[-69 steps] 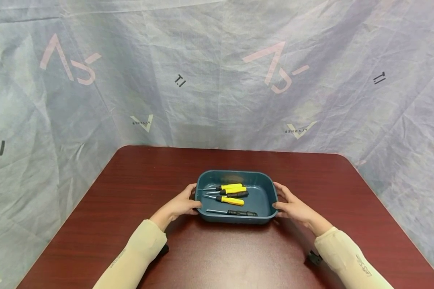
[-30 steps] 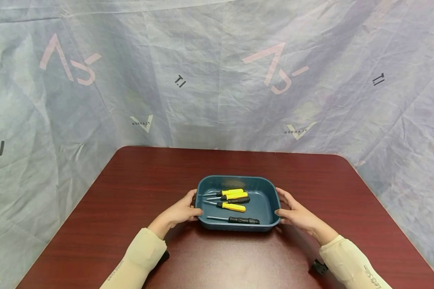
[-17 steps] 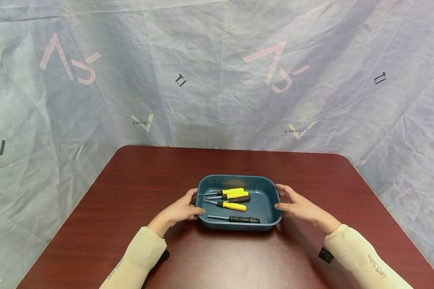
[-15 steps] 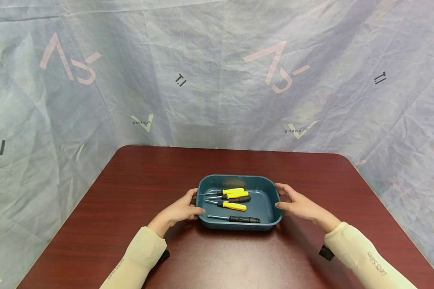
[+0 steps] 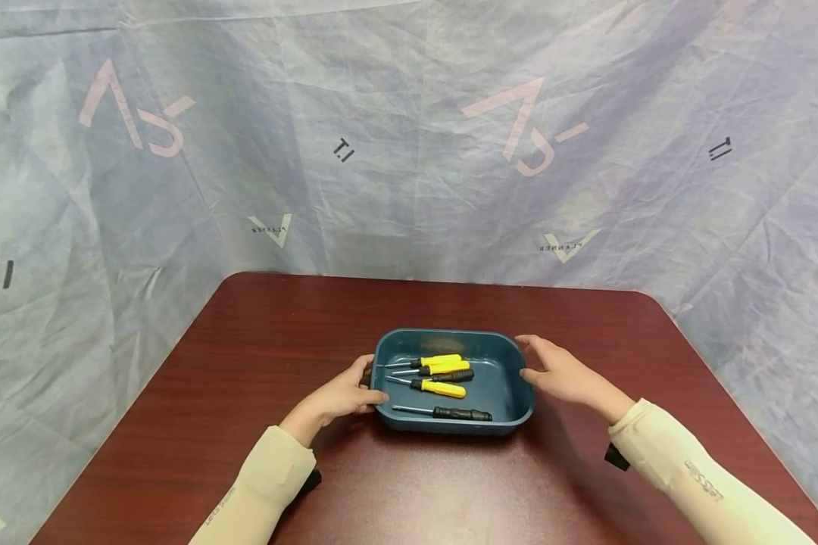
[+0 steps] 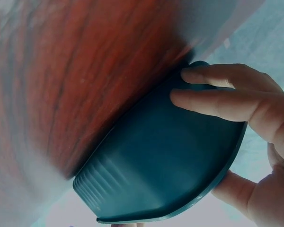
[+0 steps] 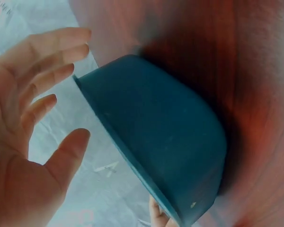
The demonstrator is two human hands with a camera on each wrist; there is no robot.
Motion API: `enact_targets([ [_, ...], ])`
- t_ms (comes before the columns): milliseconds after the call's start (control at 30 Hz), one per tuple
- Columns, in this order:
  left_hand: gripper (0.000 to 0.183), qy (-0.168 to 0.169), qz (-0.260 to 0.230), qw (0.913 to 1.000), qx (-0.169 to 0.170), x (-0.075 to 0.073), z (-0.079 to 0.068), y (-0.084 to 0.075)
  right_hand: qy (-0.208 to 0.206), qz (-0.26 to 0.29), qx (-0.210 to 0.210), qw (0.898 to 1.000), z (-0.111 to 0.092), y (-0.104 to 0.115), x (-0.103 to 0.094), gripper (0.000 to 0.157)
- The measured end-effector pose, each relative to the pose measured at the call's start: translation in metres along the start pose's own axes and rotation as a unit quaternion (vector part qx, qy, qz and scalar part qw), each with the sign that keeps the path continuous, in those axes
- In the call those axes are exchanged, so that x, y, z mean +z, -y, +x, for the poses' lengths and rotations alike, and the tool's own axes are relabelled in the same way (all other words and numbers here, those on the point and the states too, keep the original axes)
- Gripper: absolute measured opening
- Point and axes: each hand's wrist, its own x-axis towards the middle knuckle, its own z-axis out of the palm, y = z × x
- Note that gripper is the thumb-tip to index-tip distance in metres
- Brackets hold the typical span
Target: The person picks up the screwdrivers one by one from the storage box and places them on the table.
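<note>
A blue-green plastic bin (image 5: 450, 428) stands on the table, holding several screwdrivers. Three have yellow handles, the nearest being a yellow screwdriver (image 5: 443, 389); a black-handled one (image 5: 460, 376) lies partly hidden under them. Along the front wall lies another black screwdriver (image 5: 462, 415). My left hand (image 5: 344, 390) grips the bin's left end, thumb over the rim and fingers against the outer wall, as the left wrist view confirms. Beside the right end is my right hand (image 5: 564, 375); the right wrist view shows its fingers (image 7: 61, 40) spread, apart from the bin wall (image 7: 156, 123).
The dark red wooden table (image 5: 293, 325) extends around the bin on all sides. Grey printed fabric (image 5: 409, 189) hangs behind it and at both sides. Small black devices sit under both wrists, such as the right wrist device (image 5: 616, 457).
The bin first shifted slightly toward me, with both hands on it. Since then my right hand has let go of the right end and risen a little; the left hand has kept its grip.
</note>
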Motion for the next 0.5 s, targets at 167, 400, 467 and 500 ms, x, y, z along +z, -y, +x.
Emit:
enact_targets([
  [167, 0.073, -0.002, 0.000, 1.0000, -0.002, 0.001, 0.000, -0.001, -0.015, -0.055, -0.031, 0.998, 0.006, 0.012, -0.003, 0.047],
  [400, 0.073, -0.006, 0.000, 1.0000, 0.001, 0.001, 0.000, -0.002, -0.008, -0.094, -0.055, 0.994, 0.018, 0.032, -0.008, 0.042],
  [467, 0.073, -0.005, 0.001, 1.0000, 0.001, 0.001, 0.000, -0.001, 0.001, -0.105, -0.057, 0.993, 0.022, 0.037, -0.009, 0.040],
  [500, 0.073, -0.004, 0.002, 1.0000, 0.002, 0.001, 0.000, -0.001, 0.005, -0.109, -0.061, 0.992, 0.023, 0.040, -0.009, 0.038],
])
